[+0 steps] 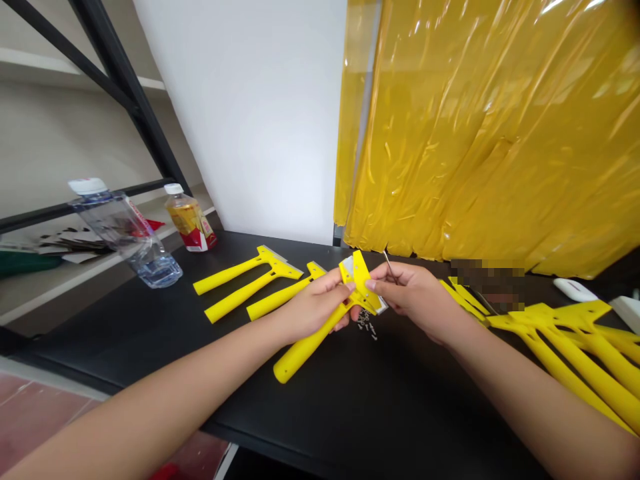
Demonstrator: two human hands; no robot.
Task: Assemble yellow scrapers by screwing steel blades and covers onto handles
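Note:
My left hand (320, 303) is closed around the neck of a yellow scraper (310, 348), its handle slanting down to the left. Over the scraper's head lies a yellow cover plate (361, 270), turned at an angle, with a silvery blade edge showing beside it. My right hand (415, 293) pinches the plate's right edge between thumb and fingers. A thin metal rod (389, 264), perhaps a hex key, sticks up from the same hand. Small screws and nuts (369, 327) lie on the black table just below the scraper head.
Several yellow scrapers (240, 300) lie to the left, and yellow scraper handles (565, 353) are heaped at the right. A clear bottle (127, 227) and a drink bottle (190, 217) stand at the back left. Yellow plastic film (490, 133) hangs behind the black table (320, 413).

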